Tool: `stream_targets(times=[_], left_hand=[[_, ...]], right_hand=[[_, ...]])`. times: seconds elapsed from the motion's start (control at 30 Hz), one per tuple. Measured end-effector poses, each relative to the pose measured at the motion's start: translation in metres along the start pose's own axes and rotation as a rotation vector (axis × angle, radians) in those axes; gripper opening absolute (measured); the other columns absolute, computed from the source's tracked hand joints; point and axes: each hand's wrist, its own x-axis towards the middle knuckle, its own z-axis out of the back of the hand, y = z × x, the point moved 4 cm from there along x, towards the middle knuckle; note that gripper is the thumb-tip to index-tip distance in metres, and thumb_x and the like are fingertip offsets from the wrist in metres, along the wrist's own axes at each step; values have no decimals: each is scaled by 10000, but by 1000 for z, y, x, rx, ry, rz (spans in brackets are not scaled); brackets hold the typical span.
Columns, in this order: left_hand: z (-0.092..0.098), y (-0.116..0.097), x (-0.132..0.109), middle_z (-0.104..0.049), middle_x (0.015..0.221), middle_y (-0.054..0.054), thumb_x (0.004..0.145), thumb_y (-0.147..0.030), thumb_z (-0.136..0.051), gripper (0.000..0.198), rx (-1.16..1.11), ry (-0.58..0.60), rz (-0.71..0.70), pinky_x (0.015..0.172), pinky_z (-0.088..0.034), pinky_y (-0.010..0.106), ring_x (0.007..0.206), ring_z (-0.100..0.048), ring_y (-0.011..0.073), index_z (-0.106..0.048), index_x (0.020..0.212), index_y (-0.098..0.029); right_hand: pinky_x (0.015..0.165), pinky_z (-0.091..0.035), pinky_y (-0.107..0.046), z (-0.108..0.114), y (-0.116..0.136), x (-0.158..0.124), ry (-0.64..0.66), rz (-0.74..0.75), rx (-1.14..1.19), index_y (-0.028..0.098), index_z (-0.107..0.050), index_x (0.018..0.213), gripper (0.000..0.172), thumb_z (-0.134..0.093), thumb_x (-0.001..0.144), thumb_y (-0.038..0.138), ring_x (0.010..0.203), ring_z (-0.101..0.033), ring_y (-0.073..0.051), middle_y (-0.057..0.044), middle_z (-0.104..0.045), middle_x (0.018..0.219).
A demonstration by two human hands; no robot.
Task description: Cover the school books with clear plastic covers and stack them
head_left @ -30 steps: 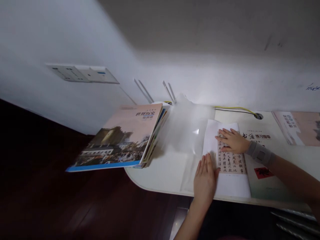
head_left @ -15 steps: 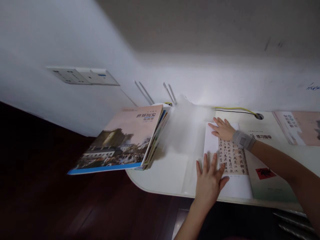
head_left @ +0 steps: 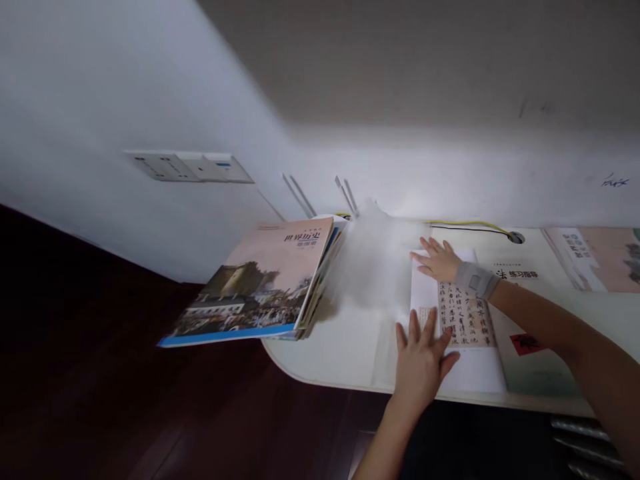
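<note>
Dark wood flooring (head_left: 90, 347) fills the lower left of the frame, and a white wall (head_left: 125, 87) rises behind a white desk (head_left: 330, 363) with a rounded corner. You have a wall socket panel (head_left: 190, 167) at upper left and a yellow cable (head_left: 470, 223) running along the desk's back edge to a grommet (head_left: 517, 237).

From your head view, a printed calligraphy sheet (head_left: 465, 313) lies at centre right, its long axis running roughly from the wall toward you. Your right hand (head_left: 437, 261), in a grey wrist brace (head_left: 475, 280), lies flat on the far end, fingers lightly parted. Your left hand (head_left: 420, 367) is nearer your body, spread wide and palm down at the sheet's near left side. Neither hand pinches anything.

Translucent plastic film (head_left: 375, 267) lies just left of the sheet; you cannot tell whether the sheet sits inside it. Beneath the sheet is a pale book (head_left: 535, 373) reading "法 练习指导", with a red label; your right wrist hides the first character. To the left lies an atlas (head_left: 245, 287) titled "世界历史 地图册", its cover overhanging the desk edge. Another book (head_left: 595, 257) sits at upper right.
</note>
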Motion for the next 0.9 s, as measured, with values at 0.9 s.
stream_targets(times=[0.9], left_hand=[[20,90,-11,-398,1402,225,896,-337,-418,515,8,-30,499,1029,-306,551,1332,-310,351,-412,1335,-70]], right_hand=[[1094,-186,-506,-30,-8,-180,-240,-11,63,104,-154,1463,782,-267,886,619,1400,-94,-302,-175,-115,1526]])
